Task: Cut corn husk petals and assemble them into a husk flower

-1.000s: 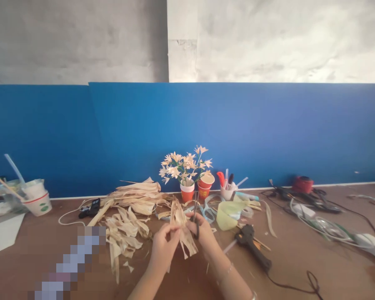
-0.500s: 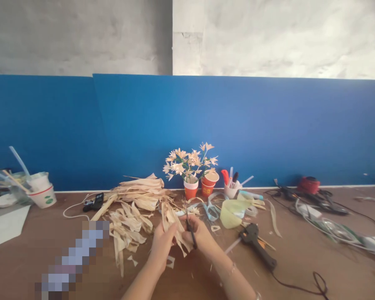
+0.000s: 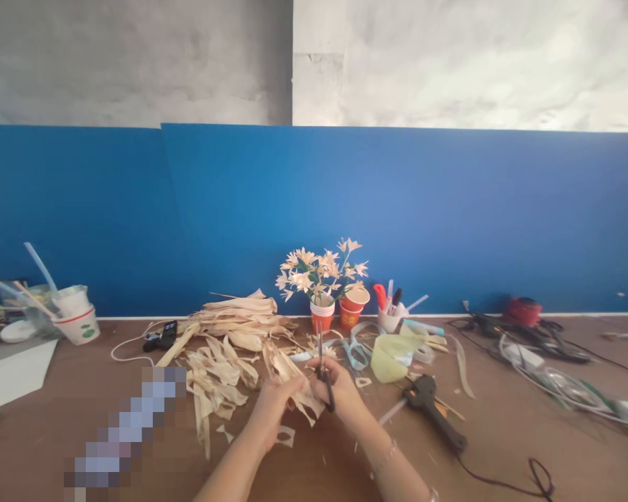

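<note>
Pale dry husk [image 3: 282, 366] is pinched in my left hand [image 3: 275, 404], its lower end hanging between my two hands. Dark-handled scissors [image 3: 322, 376] are in my right hand [image 3: 338, 387], blades pointing up and away from me. The fingers of my right hand wrap round the handles, close to the husk's right edge. Left of my hands lies a loose pile of husk strips [image 3: 217, 380], with a larger bundle [image 3: 241, 317] behind it. Small cut scraps [image 3: 285, 436] rest on the brown table [image 3: 293, 474].
Behind stand pale flowers [image 3: 314, 268] in a paper cup [image 3: 322, 314], another red cup [image 3: 352, 307] and a pen cup [image 3: 390, 318]. A black glue gun [image 3: 434, 411] with its cord lies right. Ribbon [image 3: 392, 355] is nearby. A white cup [image 3: 78, 326] stands far left.
The held husk has shifted slightly left and tilted. The scissors now point more upright, their blades higher and a little further right. The whole view has shifted slightly.
</note>
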`<state>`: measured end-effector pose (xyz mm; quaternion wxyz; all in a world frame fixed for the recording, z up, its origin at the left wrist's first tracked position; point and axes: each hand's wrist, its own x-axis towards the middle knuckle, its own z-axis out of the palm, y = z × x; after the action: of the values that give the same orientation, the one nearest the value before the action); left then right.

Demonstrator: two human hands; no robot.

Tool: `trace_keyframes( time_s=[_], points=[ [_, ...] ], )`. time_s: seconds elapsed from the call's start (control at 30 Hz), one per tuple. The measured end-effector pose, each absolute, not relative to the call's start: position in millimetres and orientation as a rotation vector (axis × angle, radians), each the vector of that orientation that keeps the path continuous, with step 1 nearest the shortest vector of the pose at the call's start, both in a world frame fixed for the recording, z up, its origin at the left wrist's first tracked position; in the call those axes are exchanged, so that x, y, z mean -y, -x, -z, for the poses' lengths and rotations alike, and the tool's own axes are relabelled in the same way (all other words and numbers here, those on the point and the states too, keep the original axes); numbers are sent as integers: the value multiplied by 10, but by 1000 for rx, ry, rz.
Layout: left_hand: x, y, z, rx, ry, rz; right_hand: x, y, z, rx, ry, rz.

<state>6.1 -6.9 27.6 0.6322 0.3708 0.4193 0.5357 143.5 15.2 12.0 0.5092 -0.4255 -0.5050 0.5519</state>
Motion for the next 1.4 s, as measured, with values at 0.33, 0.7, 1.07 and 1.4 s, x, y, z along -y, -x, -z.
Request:
trace_keyframes(
  time_s=[0.33, 0.7, 1.07, 1.4],
  points=[
    [38, -85, -211, -1125, -977, -1356, -123, -1408, -60, 1277, 948, -1259],
    [62, -70, -227, -1109, -1025, -1325, -92, -1459, -191, 1107, 1080, -1270],
    [79, -71, -298, -1109, -968, -1363, -82, -1449, -178, 1161, 969, -1360],
    [38, -57, -278, -1331, -926, -1434, -121, -1472, -215, 1079, 1076, -1290]
  ],
)
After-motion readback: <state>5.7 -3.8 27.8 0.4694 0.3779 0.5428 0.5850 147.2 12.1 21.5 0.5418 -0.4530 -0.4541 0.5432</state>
